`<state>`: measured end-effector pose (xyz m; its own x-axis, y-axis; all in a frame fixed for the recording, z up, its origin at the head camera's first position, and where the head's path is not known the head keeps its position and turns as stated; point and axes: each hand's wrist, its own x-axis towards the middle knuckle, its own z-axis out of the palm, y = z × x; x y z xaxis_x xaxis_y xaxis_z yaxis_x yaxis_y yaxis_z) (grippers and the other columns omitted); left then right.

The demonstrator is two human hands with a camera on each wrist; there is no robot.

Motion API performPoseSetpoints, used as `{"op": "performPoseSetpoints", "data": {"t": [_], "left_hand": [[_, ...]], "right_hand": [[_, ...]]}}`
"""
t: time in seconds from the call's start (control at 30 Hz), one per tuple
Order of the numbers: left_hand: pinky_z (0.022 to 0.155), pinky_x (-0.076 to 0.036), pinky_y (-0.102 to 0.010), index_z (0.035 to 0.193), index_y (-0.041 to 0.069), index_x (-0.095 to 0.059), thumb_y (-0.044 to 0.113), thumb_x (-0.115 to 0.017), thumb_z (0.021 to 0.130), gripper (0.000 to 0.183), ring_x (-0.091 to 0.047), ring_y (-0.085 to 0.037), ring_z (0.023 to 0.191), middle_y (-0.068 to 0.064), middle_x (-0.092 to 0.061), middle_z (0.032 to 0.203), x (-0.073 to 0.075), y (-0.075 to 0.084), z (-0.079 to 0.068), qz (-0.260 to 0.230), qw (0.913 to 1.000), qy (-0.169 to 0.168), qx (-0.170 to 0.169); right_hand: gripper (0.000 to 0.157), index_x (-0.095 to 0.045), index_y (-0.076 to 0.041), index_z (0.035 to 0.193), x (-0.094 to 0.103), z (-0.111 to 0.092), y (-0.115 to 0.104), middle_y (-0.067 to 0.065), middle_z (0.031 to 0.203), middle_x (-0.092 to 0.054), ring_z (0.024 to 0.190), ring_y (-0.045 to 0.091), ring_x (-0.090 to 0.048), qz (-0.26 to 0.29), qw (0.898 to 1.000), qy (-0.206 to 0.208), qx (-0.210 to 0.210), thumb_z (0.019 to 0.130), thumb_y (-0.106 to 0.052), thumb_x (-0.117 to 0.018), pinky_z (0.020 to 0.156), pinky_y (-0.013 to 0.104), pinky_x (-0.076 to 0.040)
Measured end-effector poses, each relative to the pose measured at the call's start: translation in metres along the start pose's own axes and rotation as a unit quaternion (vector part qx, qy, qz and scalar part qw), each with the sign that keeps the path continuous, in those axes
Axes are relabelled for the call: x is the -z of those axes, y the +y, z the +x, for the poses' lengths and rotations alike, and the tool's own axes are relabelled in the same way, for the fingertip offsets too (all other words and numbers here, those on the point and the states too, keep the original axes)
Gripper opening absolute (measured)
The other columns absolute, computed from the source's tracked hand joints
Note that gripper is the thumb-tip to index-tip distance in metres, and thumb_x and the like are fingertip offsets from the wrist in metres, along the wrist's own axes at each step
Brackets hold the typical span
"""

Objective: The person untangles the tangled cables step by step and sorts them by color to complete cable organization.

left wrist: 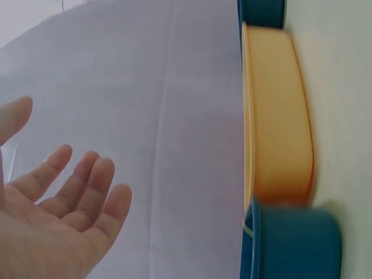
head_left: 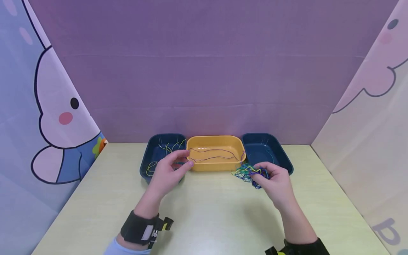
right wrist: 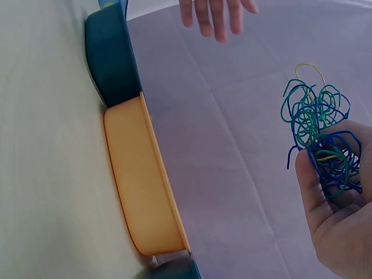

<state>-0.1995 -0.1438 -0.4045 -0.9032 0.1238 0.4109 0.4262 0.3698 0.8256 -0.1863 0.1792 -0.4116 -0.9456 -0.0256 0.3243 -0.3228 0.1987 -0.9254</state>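
My right hand point(head_left: 275, 180) holds a tangled bunch of thin blue, green and yellow strings point(head_left: 250, 173) between thumb and fingers, raised in front of the trays. In the right wrist view loops of the tangled strings point(right wrist: 317, 119) stick out past the fingertips. My left hand point(head_left: 167, 173) has its fingers spread apart, overlapping the left blue tray point(head_left: 144, 156) in the head view. The left wrist view shows nothing between the fingers of the left hand point(left wrist: 75, 215). Purple strings point(head_left: 211, 150) stretch across the yellow tray point(head_left: 216, 167) between the two hands.
Several yellow strings point(head_left: 151, 168) lie in the left blue tray. The right blue tray point(head_left: 255, 145) has a thin blue-green strand inside. All three trays stand side by side on the pale table point(head_left: 216, 212), against a purple cloth backdrop point(head_left: 204, 78).
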Motion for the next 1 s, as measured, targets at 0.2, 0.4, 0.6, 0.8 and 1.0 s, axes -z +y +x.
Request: {"op": "performPoseSetpoints", "data": {"t": [0.2,0.4,0.6,0.8,1.0], "left_hand": [[0.083,-0.053,-0.04,0.121,0.016,-0.061,0.028,-0.07,0.089,0.034,-0.058,-0.013,0.098,0.003,-0.061,0.113,-0.026,0.01,-0.007,-0.046,0.9967,-0.062,-0.025],[0.086,-0.053,-0.038,0.129,0.018,-0.057,0.028,-0.072,0.087,0.046,-0.056,-0.015,0.105,0.003,-0.058,0.123,-0.049,0.018,-0.015,-0.092,0.989,-0.114,-0.022],[0.082,-0.054,-0.037,0.139,0.015,-0.048,0.011,-0.074,0.084,0.061,-0.057,-0.02,0.107,-0.004,-0.054,0.13,-0.064,0.026,-0.02,-0.14,0.9783,-0.145,-0.049],[0.076,-0.056,-0.031,0.138,0.004,-0.048,-0.005,-0.072,0.082,0.061,-0.06,-0.027,0.102,-0.013,-0.057,0.122,-0.059,0.055,-0.025,-0.141,0.9784,-0.144,-0.046],[0.074,-0.056,-0.03,0.121,0.003,-0.06,-0.001,-0.075,0.08,0.044,-0.062,-0.024,0.095,-0.015,-0.062,0.112,-0.058,0.06,-0.026,-0.122,0.9837,-0.131,-0.021]], "right_hand": [[0.011,-0.069,-0.005,0.095,-0.014,-0.005,0.001,0.013,0.09,-0.066,0.075,0.026,-0.06,-0.017,0.999,-0.034,-0.006,0.084,-0.006,-0.072,0.061,0.03,-0.057],[0.012,-0.07,-0.007,0.094,-0.029,-0.008,0.001,0.009,0.087,-0.068,0.071,0.023,-0.061,-0.022,0.998,-0.062,-0.023,0.083,-0.003,-0.072,0.06,0.03,-0.057],[0.012,-0.068,-0.002,0.092,-0.038,-0.016,-0.023,0.009,0.08,-0.067,0.063,0.021,-0.06,-0.022,0.996,-0.084,-0.008,0.082,0.005,-0.069,0.054,0.027,-0.055],[0.011,-0.068,-0.003,0.09,-0.042,-0.02,-0.038,0.008,0.077,-0.066,0.062,0.02,-0.058,-0.038,0.995,-0.097,-0.01,0.082,0.004,-0.069,0.053,0.026,-0.053],[0.013,-0.067,-0.002,0.092,-0.044,-0.021,-0.039,0.01,0.078,-0.064,0.061,0.025,-0.059,-0.027,0.993,-0.115,-0.017,0.082,0.006,-0.067,0.05,0.033,-0.056]]}}
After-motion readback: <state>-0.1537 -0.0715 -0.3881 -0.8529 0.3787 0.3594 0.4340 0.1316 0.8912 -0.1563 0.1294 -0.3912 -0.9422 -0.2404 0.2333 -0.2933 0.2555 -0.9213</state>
